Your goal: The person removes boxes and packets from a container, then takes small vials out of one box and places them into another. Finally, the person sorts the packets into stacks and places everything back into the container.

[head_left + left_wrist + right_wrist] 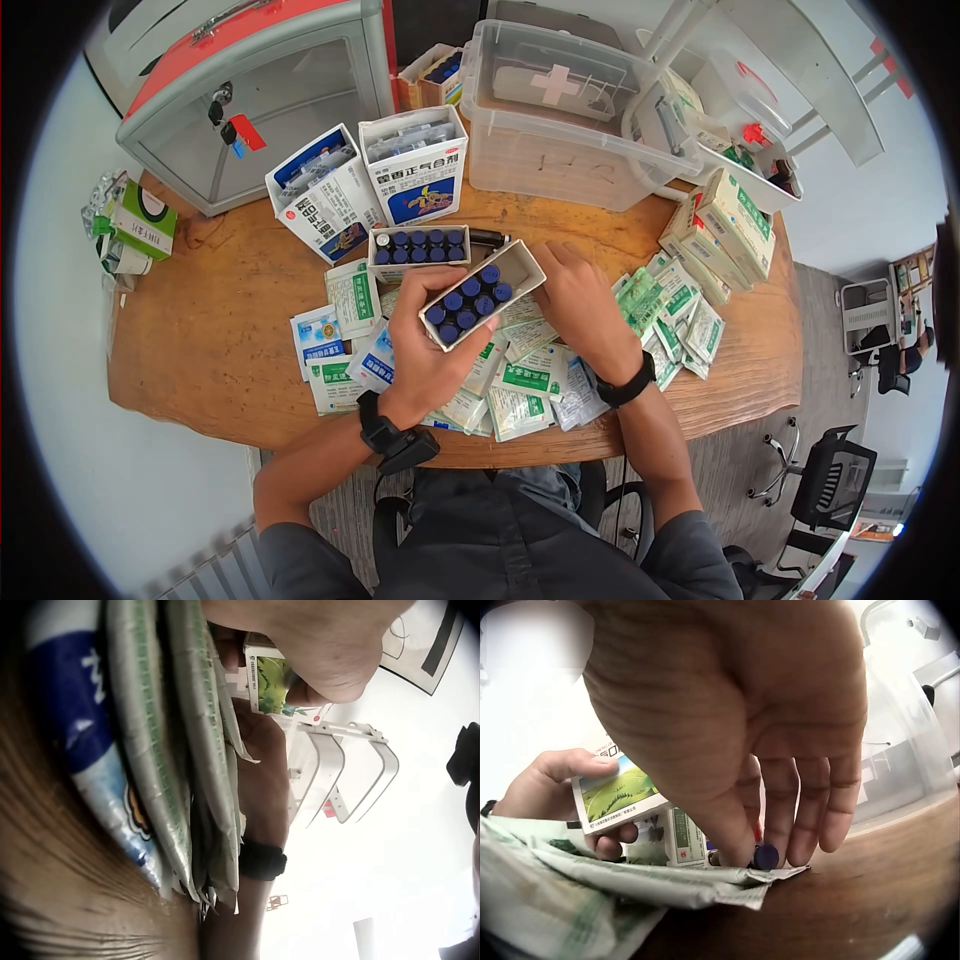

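My left hand (432, 335) grips a small open white box (526, 262), tilted, with several blue-capped vials (470, 302) standing in it and a bare space at its upper right end. In the right wrist view the box's printed green side (622, 796) faces the camera, the left thumb on it. Just right of the box is my right hand (580, 305), fingers pointing down; its thumb and fingers pinch a blue-capped vial (766, 856) low over the table. A second box of blue-capped vials (418, 247) lies behind the held one.
Green-and-white sachets (530, 372) spread beneath and beside both hands. Two larger white boxes (412, 170) stand behind, near a clear plastic bin (570, 150) and a red-framed cabinet (270, 100). Stacked cartons (720, 235) are at the right, a green box (145, 220) at the left.
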{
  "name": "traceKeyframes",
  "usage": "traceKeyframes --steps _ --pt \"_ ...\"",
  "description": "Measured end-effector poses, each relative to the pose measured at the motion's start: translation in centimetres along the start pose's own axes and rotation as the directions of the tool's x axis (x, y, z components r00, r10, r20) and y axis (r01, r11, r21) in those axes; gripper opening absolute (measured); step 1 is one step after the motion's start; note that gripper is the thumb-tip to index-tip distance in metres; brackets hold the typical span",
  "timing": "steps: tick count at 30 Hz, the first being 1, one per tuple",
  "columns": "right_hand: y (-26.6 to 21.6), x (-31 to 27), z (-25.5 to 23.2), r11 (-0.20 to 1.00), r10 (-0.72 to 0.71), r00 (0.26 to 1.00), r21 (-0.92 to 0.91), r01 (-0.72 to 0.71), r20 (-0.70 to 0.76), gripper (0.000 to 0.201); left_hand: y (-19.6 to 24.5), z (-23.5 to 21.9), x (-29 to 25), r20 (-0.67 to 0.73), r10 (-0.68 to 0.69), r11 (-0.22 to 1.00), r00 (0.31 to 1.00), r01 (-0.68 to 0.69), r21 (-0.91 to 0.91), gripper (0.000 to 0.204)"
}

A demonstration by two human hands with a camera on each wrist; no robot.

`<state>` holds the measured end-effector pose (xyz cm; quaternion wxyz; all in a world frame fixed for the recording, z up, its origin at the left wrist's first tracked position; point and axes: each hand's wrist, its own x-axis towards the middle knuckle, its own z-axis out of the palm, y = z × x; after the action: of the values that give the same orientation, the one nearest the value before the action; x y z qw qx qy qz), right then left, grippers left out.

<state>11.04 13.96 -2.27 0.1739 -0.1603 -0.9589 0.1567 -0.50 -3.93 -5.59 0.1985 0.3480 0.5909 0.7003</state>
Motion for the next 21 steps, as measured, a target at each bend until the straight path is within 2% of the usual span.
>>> traceKeyframes --steps 2,5,7,8,10,11,12,14,15,19,21 --pt "0.2 -0.1 0.2 0.999 -0.004 1.0 -0.032 0.003 -0.03 0.027 0.1 0.0 0.1 0.011 0.051 0.997 0.999 -0.051 0.054 0.047" --pt "0.6 -0.3 -0.4 0.998 0.039 0.999 -0.038 -0.04 -0.029 0.024 0.4 -0.1 0.1 0.026 0.043 0.996 0.999 -0.045 0.072 0.042" --pt "0.3 -0.4 -1.6 0.971 0.073 0.978 0.237 -0.026 -0.194 0.021 0.2 -0.1 0.2 0.032 0.072 0.993 0.997 -0.074 0.094 0.043" --pt "0.1 -0.5 -2.1 0.971 0.071 0.979 0.239 -0.024 -0.193 0.021 0.1 -0.1 0.2 0.036 0.1 0.988 0.994 -0.104 0.114 0.044" --pt "-0.2 -0.7 -3.0 0.953 0.13 0.904 0.302 -0.001 -0.407 0.02 -0.1 -0.2 0.3 0.038 0.111 0.987 0.993 -0.114 0.113 0.046" --pt "-0.1 -0.9 -3.3 0.958 0.129 0.878 0.287 0.01 -0.461 0.024 -0.2 -0.1 0.3 0.044 0.121 0.986 0.992 -0.125 0.11 0.047" --pt "-0.2 -1.1 -3.7 0.958 0.127 0.88 0.288 0.012 -0.458 0.024 -0.1 -0.1 0.3 0.039 0.119 0.986 0.992 -0.123 0.111 0.047" --pt "-0.5 -1.6 -4.6 0.95 0.052 0.831 0.284 0.13 -0.555 0.026 0.1 -0.2 0.3 0.055 0.123 0.983 0.991 -0.129 0.132 0.048" --pt "-0.4 -1.8 -4.9 0.957 -0.025 0.815 0.221 0.186 -0.579 0.028 0.1 -0.2 0.3 0.052 0.121 0.983 0.991 -0.127 0.133 0.048" --pt "-1.1 -2.3 -5.3 0.938 -0.079 0.808 0.232 0.258 -0.583 0.03 -0.1 -0.2 0.4 0.047 0.131 0.979 0.99 -0.136 0.15 0.05" --pt "-1.5 -2.2 -5.0 0.93 -0.199 0.816 0.157 0.332 -0.542 0.032 -0.1 -0.2 0.4 0.055 0.145 0.972 0.988 -0.153 0.178 0.051"
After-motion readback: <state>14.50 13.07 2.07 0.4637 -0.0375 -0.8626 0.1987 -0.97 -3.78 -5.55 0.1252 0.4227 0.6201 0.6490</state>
